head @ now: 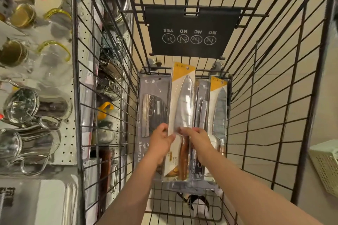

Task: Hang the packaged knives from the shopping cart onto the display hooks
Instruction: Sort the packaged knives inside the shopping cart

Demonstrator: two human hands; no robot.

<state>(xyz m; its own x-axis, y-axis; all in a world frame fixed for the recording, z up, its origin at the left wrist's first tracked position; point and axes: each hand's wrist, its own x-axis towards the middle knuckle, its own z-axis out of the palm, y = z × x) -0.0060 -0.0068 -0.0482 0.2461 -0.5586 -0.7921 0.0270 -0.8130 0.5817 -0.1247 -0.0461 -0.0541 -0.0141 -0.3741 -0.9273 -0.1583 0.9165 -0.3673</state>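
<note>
**Two hands on one knife pack, deep in the wire cart**

Both reaching down into the shopping cart. Left hand and right hand each pinching an edge of the same packaged knife, fingers curled round the clear plastic near the middle. Lifted a bit above the others, yellow card top pointing away, brown handle toward the arms.

Under it and beside it, more packs lying flat on the cart bottom: a dark grey knife pack on the left, touching the held one; a second yellow-topped knife pack on the right; a slim dark pack squeezed between.

Closed in by black wire walls on every side. Hanging across the far end, a black flap with "YES" and "NO" signs printed upside down.

Outside the left wall, a white pegboard crowded with glass jugs, gold-lidded jars and shiny metal strainers. Off to the right, a pale plastic basket on the floor.
</note>
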